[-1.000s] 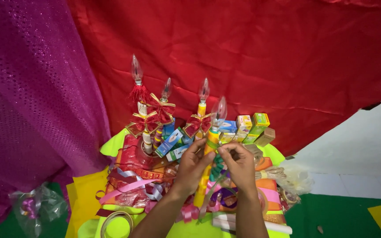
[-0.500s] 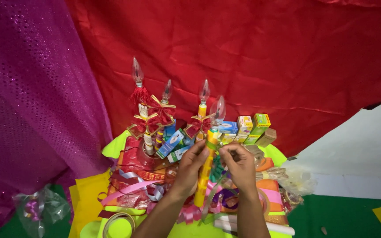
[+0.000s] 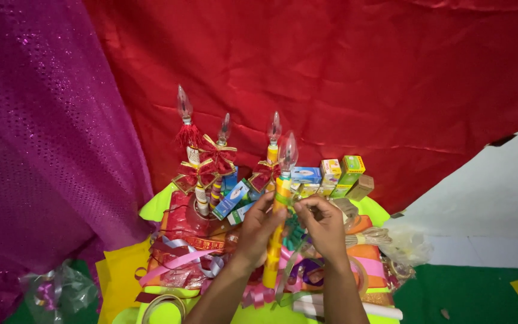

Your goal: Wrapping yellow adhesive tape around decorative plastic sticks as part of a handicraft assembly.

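Both hands sit at the middle of the table [image 3: 151, 210]. The left hand [image 3: 258, 225] has its grip pinching the yellow candle lamp [image 3: 276, 240] at the upper shaft, holding it upright. The right hand [image 3: 322, 225] pinches a thin green ribbon [image 3: 289, 264] against the shaft. The lamp looks light and stiff, but its clear glass bulb [image 3: 287, 151] is fragile; the wrapped shaft is the safe place to hold, never the bulb. The ribbon is limp and slippery. Three finished lamps [image 3: 202, 174] stand just behind, small boxes [image 3: 331, 174] to the right.
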